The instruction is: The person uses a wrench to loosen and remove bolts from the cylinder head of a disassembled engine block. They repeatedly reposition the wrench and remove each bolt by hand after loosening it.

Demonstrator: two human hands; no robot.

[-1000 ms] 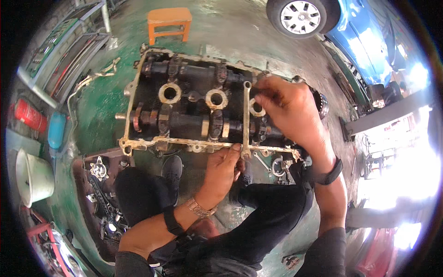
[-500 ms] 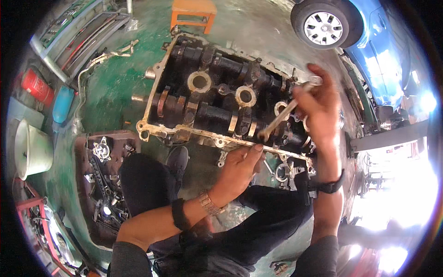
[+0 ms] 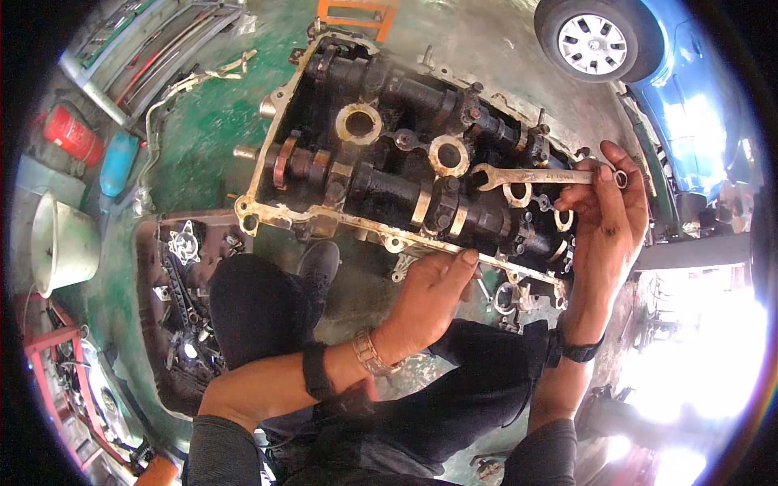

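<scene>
Wrench (image 3: 545, 176) over engine (image 3: 405, 172), long axis crosswise, open end pointing left (ring end right); right hand (image 3: 612, 215) grip closed near ring end, left hand (image 3: 429, 293) clasping engine's near edge

A worn green workshop floor (image 3: 190, 121) carries a shallow, brown, rounded-corner tray (image 3: 146, 300), a pale, tapered bucket (image 3: 71, 247), an orange, straight-legged stool (image 3: 389, 22) and a dark shoe (image 3: 318, 270).

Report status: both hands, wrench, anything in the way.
Right hand gripping wrench. Open end over cylinder head. Left hand at head's near edge, apparently not in wrench's way.
</scene>
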